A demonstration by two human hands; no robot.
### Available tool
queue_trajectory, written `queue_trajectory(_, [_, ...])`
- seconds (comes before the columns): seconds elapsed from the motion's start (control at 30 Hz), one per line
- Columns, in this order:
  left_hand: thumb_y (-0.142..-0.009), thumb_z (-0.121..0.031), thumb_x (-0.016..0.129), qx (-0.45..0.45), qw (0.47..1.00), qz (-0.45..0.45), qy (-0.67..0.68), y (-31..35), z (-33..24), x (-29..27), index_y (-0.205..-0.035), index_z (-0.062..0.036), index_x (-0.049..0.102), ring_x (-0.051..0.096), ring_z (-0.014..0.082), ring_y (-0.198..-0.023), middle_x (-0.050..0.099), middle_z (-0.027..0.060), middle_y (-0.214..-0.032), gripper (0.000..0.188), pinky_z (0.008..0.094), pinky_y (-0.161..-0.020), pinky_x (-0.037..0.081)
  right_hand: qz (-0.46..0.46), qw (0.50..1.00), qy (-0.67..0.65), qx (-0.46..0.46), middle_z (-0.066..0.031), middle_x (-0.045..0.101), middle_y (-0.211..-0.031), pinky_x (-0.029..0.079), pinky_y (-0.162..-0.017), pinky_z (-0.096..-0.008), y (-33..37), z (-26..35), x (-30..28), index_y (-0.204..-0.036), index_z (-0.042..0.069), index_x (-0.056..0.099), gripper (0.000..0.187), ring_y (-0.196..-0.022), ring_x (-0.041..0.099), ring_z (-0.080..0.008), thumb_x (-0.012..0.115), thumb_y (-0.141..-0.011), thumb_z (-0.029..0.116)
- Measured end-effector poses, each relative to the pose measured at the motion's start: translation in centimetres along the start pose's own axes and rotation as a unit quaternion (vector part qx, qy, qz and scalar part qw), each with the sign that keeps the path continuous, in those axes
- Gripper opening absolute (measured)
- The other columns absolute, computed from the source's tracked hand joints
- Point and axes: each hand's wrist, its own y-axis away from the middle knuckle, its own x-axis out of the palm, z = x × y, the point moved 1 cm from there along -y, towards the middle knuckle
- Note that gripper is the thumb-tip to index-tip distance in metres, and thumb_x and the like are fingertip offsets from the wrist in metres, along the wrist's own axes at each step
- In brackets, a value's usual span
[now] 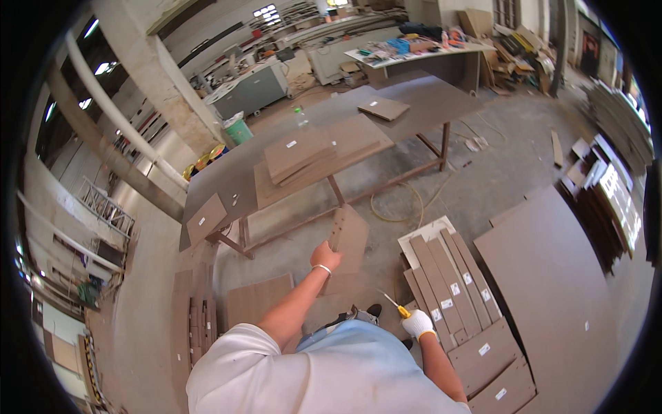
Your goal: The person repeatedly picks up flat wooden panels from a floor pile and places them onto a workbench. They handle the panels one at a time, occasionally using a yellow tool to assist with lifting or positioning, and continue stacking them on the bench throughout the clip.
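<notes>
My bare left hand, with a pale band on the wrist, grips the edge of a brown board. The board hangs tilted in front of me, below the long table's front edge, and small dark holes run along its narrow side. In a white glove, my right hand is closed on a hand tool with a yellow handle and a thin, curved metal end. That tool points up and left, apart from the board. Beside the glove lie stacked narrow brown boards with white labels.
Ahead stands a long brown table bearing stacked panels and a clear bottle. A large brown sheet stands at the right. More boards lie low at my left. A yellowish hose curls on the floor.
</notes>
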Motion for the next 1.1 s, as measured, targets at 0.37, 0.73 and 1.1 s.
queue_trajectory(0.37, [-0.073,-0.028,0.082,0.349,0.894,0.141,-0.242,-15.1,-1.7,-17.1,-0.103,-0.0090,0.058,0.066,0.0387,-0.097,0.070,0.0148,-0.096,0.042,0.0501,-0.081,0.050,0.012,0.990,-0.137,-0.015,-0.0153,0.070,-0.072,0.056,-0.062,-0.0399,-5.9,6.3,-0.5,-0.095,0.004,0.072,0.027,-0.061,0.071,-0.0265,0.071,-0.083,0.029])
queue_trajectory(0.73, [-0.067,-0.011,0.079,0.584,0.796,-0.106,-0.120,-46.6,-6.3,-27.9,-0.106,-0.0114,0.060,0.063,0.0346,-0.096,0.066,0.0110,-0.103,0.043,0.0469,-0.077,0.050,-0.148,0.948,-0.227,0.165,-0.0153,0.070,-0.071,0.055,-0.061,-0.0387,-16.0,20.8,6.1,-0.090,0.004,0.073,0.020,-0.061,0.070,-0.0263,0.070,-0.084,0.022])
queue_trajectory(1.1, [-0.066,0.000,0.072,0.611,0.775,-0.080,-0.142,-62.6,7.0,-27.8,-0.104,-0.0101,0.060,0.059,0.0283,-0.111,0.065,0.0078,-0.106,0.041,0.0481,-0.099,0.041,-0.135,0.963,-0.157,0.171,-0.0167,0.074,-0.085,0.055,-0.078,-0.0408,-16.6,31.3,9.5,-0.087,0.006,0.073,0.016,-0.084,0.072,-0.0326,0.068,-0.080,0.019])
